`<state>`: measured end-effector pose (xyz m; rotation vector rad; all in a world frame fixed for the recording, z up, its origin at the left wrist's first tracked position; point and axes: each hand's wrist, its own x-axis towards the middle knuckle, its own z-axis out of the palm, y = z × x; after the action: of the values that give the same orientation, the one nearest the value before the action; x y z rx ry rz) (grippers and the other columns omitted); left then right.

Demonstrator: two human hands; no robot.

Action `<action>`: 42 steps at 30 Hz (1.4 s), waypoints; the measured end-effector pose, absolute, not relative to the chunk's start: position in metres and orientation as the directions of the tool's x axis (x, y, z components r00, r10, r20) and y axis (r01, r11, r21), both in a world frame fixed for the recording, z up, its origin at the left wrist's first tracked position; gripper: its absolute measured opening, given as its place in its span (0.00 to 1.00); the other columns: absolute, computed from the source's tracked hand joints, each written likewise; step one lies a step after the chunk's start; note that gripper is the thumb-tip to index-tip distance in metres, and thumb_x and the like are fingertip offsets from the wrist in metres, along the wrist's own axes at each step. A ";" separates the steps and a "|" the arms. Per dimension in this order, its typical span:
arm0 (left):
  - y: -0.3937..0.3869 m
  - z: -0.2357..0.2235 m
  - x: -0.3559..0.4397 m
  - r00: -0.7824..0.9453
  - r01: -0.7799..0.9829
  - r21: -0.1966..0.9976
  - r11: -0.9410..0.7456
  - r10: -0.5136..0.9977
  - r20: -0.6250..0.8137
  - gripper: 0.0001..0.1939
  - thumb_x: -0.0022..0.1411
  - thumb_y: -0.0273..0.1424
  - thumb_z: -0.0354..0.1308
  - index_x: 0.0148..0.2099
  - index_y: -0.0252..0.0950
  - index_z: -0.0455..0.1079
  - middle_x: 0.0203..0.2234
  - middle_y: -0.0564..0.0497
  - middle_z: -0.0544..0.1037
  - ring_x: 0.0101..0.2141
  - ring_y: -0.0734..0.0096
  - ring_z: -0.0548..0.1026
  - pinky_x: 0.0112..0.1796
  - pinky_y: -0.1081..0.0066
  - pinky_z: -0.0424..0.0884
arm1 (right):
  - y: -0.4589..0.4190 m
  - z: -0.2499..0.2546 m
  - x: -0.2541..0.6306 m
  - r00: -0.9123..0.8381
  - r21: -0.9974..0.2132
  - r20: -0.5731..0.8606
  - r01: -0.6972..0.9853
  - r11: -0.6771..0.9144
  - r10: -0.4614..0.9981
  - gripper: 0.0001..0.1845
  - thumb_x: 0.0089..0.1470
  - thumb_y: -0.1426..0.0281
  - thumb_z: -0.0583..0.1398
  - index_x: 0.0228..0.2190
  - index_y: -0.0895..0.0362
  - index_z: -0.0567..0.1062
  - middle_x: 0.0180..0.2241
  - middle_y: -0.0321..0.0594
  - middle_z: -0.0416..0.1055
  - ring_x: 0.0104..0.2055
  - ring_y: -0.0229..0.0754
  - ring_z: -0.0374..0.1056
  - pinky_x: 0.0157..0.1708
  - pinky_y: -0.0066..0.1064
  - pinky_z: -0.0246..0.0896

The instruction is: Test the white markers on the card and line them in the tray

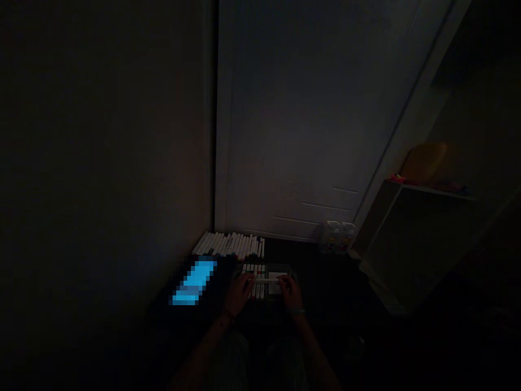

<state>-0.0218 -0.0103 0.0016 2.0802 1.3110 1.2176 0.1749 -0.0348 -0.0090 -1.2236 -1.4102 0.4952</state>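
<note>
Stick point(267, 280), slim, white, pinched at its ends by left hand point(240, 290) and right hand point(292, 293), partly covering tray point(280, 266); beyond, row of markers point(230, 244); leftward, lit screen point(194, 282); rightward, two bottles point(330, 238).

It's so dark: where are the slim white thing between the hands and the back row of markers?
Slim white thing point(266, 280): head view, its middle.
Back row of markers point(228, 245): head view, barrels near mid-row.
</note>
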 end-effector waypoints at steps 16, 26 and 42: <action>-0.001 -0.014 -0.023 0.164 0.556 0.696 -0.455 0.880 0.445 0.17 0.60 0.39 0.42 0.40 0.37 0.68 0.38 0.47 0.74 0.41 0.66 0.70 0.45 0.66 0.63 | -0.034 -0.010 0.176 0.188 -0.811 0.487 0.460 0.361 0.853 0.19 0.54 0.57 0.50 0.32 0.57 0.74 0.29 0.40 0.72 0.31 0.40 0.66 0.32 0.27 0.59; -0.005 -0.008 -0.022 0.157 0.556 0.698 -0.451 0.882 0.444 0.17 0.60 0.39 0.42 0.38 0.37 0.68 0.36 0.48 0.74 0.39 0.67 0.71 0.43 0.67 0.64 | -0.033 -0.011 0.175 0.196 -0.806 0.490 0.474 0.356 0.849 0.19 0.54 0.58 0.50 0.31 0.57 0.74 0.31 0.41 0.72 0.32 0.41 0.66 0.33 0.28 0.59; -0.008 -0.001 -0.023 0.202 0.498 0.698 -0.514 0.852 0.483 0.13 0.60 0.37 0.43 0.39 0.38 0.66 0.35 0.50 0.73 0.38 0.69 0.70 0.41 0.70 0.65 | -0.034 -0.010 0.174 0.204 -0.830 0.479 0.420 0.366 0.854 0.17 0.54 0.59 0.50 0.34 0.56 0.72 0.31 0.39 0.72 0.31 0.40 0.66 0.31 0.27 0.59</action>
<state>-0.0229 -0.0078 -0.0014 2.0937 1.2603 1.2372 0.1740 -0.0339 -0.0103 -1.2451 -1.4132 0.4493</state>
